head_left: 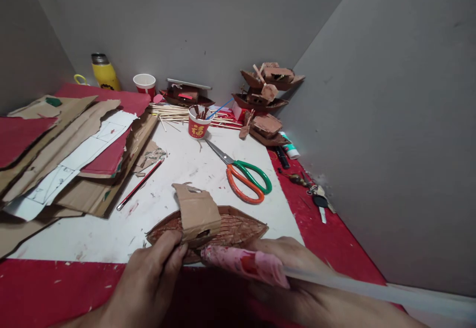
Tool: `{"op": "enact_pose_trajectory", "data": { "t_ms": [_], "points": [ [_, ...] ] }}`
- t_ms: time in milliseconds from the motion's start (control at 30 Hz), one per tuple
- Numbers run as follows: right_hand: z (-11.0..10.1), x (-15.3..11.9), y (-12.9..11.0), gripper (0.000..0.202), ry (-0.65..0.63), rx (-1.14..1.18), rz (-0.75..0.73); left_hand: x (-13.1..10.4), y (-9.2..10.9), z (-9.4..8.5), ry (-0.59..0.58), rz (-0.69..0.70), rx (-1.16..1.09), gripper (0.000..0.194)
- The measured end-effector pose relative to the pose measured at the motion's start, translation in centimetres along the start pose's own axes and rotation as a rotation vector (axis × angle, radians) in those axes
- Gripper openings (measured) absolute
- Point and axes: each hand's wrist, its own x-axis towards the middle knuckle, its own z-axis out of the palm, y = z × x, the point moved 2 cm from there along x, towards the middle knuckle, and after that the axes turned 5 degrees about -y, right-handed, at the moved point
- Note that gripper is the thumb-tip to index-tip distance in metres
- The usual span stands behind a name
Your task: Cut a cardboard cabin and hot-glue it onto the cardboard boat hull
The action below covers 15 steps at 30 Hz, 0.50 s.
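Note:
A brown cardboard model boat (pixel 241 221) lies on the white sheet, a bare cardboard piece (pixel 199 209) arched across its middle. My left hand (pixel 154 268) is closed on the boat's near side, thumb and fingers by the lower edge of that piece. In my right hand (pixel 293 263) is a pink, red-stained hot glue gun (pixel 245 263), with a long translucent glue stick (pixel 334 283) running out of its back. Its tip is at the near side of the boat, just below the cardboard piece. The fingers under the gun are mostly hidden.
Scissors (pixel 247 179) lie beyond the boat, and a pencil (pixel 140 184) to the left. Cardboard sheets (pixel 85 184) are piled at left. Behind stand a red paper cup (pixel 198 128), thin sticks (pixel 169 113) and finished boats (pixel 267 128). Keys (pixel 320 201) lie along the right wall.

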Motion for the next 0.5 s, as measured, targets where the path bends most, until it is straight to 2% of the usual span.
{"op": "enact_pose_trajectory", "data": {
  "t_ms": [100, 233, 500],
  "points": [
    [-0.2, 0.2, -0.5, 0.015, -0.020, -0.057, 0.017, 0.1, 0.0, -0.1, -0.013, -0.032, -0.007, 0.019],
    [-0.4, 0.4, -1.1, 0.025, -0.065, -0.022, 0.052, 0.2, 0.1, -0.3, -0.001, -0.035, -0.022, 0.018],
    [-1.6, -0.4, -0.6, 0.025, -0.031, -0.060, 0.038, 0.4, -0.1, 0.0, 0.015, -0.027, -0.014, 0.021]
  ]
}}
